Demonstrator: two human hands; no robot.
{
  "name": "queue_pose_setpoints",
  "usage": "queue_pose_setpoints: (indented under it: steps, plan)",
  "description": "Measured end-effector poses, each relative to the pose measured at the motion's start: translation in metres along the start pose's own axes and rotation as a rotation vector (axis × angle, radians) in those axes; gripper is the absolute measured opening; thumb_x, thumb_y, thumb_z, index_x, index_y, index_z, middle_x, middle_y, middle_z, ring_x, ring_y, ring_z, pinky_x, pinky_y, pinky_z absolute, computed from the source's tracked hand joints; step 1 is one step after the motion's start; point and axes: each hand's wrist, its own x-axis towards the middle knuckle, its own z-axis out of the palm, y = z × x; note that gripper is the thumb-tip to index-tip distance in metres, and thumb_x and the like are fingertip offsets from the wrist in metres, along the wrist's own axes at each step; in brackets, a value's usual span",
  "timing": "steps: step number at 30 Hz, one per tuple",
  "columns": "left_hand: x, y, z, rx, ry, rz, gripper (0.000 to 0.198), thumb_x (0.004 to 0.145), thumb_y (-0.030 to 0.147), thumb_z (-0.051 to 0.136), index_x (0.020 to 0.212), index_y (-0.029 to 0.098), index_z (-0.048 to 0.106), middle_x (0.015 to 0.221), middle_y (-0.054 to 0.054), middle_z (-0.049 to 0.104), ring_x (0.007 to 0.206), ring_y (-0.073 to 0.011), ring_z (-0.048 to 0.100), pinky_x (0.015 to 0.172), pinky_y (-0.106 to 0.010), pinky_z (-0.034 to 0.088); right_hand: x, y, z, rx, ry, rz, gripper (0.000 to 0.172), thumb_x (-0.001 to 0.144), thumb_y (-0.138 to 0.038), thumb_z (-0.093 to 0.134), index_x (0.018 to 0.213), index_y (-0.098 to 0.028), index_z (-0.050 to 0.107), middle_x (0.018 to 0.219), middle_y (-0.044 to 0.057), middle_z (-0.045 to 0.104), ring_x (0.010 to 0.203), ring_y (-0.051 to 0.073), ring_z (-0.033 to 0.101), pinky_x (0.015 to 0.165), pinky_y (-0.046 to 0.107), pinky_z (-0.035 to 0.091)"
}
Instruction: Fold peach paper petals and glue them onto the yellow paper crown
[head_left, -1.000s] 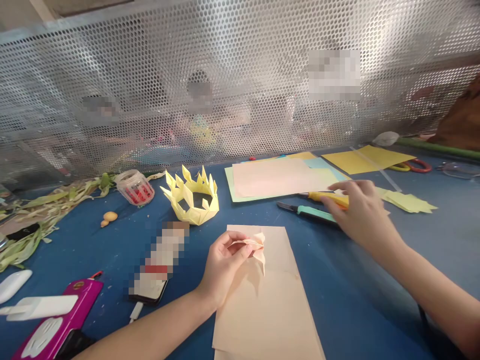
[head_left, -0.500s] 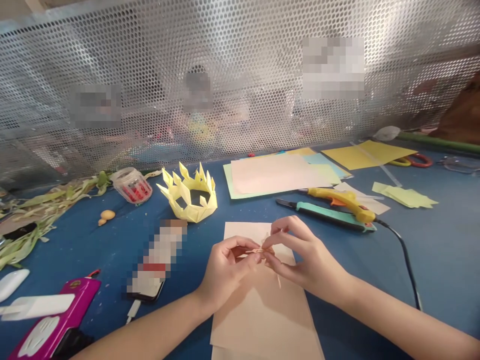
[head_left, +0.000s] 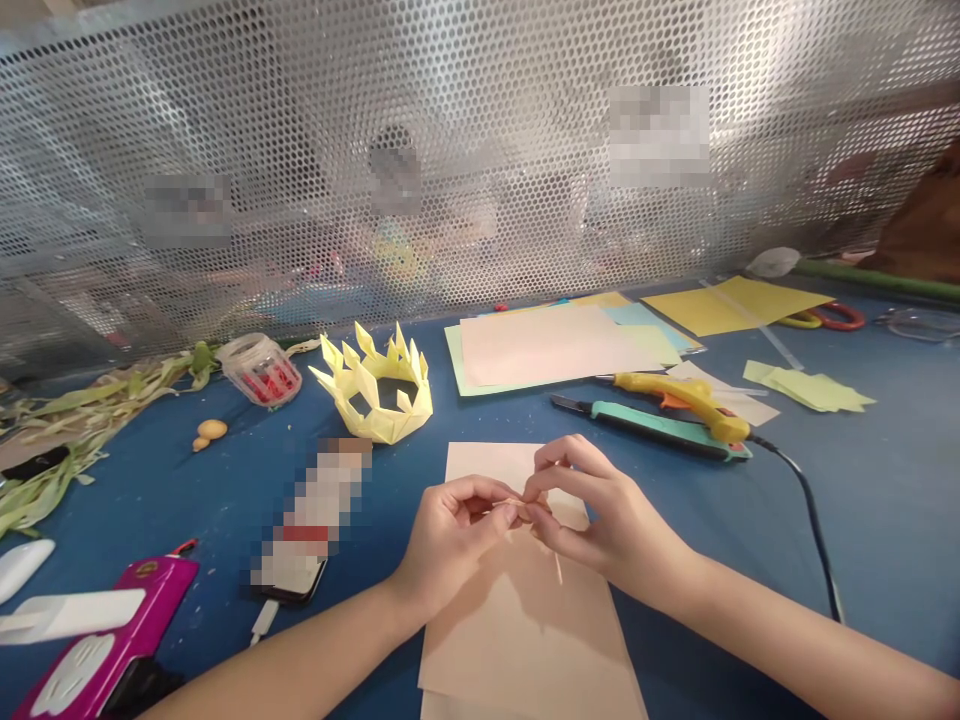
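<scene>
My left hand (head_left: 457, 540) pinches one end of a small folded piece of peach paper (head_left: 512, 503) between thumb and fingers. At the other end, the fingertips of my right hand (head_left: 600, 500) are closed on the same piece, which they mostly cover. A thin pale strip (head_left: 559, 568) hangs below my right fingers; whether it joins the folded piece I cannot tell. Both hands are over peach paper sheets (head_left: 525, 640) lying on the blue table. Beyond my left hand stands a folded yellow paper crown (head_left: 390, 420) with pointed tips.
A utility knife (head_left: 660, 432) and a yellow glue gun (head_left: 682, 400) with a black cord lie right of centre. Stacked coloured paper (head_left: 540, 350) sits behind. Leftward are a phone (head_left: 300, 575), a clear tub (head_left: 262, 372) and a magenta case (head_left: 142, 610). A perforated metal screen (head_left: 480, 170) borders the back.
My fingers have shifted slightly on the small paper piece, with the right fingertips closing a little nearer the left. The view has moved very slightly; the other things stay put.
</scene>
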Motion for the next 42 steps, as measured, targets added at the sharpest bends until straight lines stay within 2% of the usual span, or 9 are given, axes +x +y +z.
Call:
queue_pose_setpoints:
  steps: [7, 13, 20, 32, 42]
  plan:
    - [-0.0018, 0.0001, 0.0010, -0.039, 0.029, -0.003, 0.020, 0.076, 0.035, 0.086, 0.077, 0.018, 0.075, 0.085, -0.007, 0.078, 0.084, -0.0219, 0.074, 0.084, -0.034, 0.059, -0.0007, -0.0017, -0.0004, 0.002, 0.020, 0.009, 0.010, 0.086, -0.015, 0.060, 0.084, -0.024, 0.064, 0.085, 0.003, 0.058, 0.078, 0.018, 0.057, 0.068, 0.033, 0.051]
    - [-0.0010, 0.0017, 0.0013, -0.027, -0.007, 0.017, 0.017, 0.080, 0.033, 0.083, 0.080, 0.018, 0.074, 0.083, -0.006, 0.075, 0.080, -0.0187, 0.071, 0.080, -0.031, 0.059, 0.0006, -0.0050, -0.0033, 0.012, 0.013, 0.021, 0.011, 0.087, -0.015, 0.060, 0.083, -0.024, 0.064, 0.084, 0.003, 0.059, 0.077, 0.018, 0.058, 0.066, 0.032, 0.052]
    - [-0.0016, 0.0042, 0.0024, 0.010, -0.046, 0.057, 0.017, 0.084, 0.033, 0.078, 0.079, 0.018, 0.071, 0.084, -0.003, 0.063, 0.079, -0.0172, 0.063, 0.079, -0.031, 0.058, -0.0018, -0.0053, -0.0024, 0.054, 0.019, 0.031, 0.013, 0.086, -0.013, 0.059, 0.083, -0.025, 0.064, 0.085, 0.003, 0.059, 0.077, 0.017, 0.057, 0.068, 0.032, 0.051]
    - [-0.0013, 0.0024, 0.0001, 0.047, -0.109, 0.072, 0.017, 0.090, 0.030, 0.070, 0.080, 0.017, 0.065, 0.082, -0.001, 0.060, 0.079, -0.0148, 0.061, 0.079, -0.025, 0.051, -0.0071, -0.0048, 0.0026, 0.113, 0.014, 0.095, 0.012, 0.088, -0.015, 0.059, 0.083, -0.025, 0.064, 0.085, 0.002, 0.057, 0.079, 0.017, 0.056, 0.072, 0.033, 0.050]
    - [0.0012, 0.0001, -0.0029, 0.050, -0.070, 0.086, 0.018, 0.092, 0.029, 0.067, 0.080, 0.017, 0.060, 0.079, 0.000, 0.060, 0.073, -0.0121, 0.058, 0.073, -0.023, 0.047, -0.0055, 0.0019, -0.0026, 0.107, 0.016, 0.089, 0.007, 0.090, -0.032, 0.069, 0.092, -0.027, 0.075, 0.089, 0.004, 0.056, 0.079, 0.016, 0.058, 0.069, 0.031, 0.053]
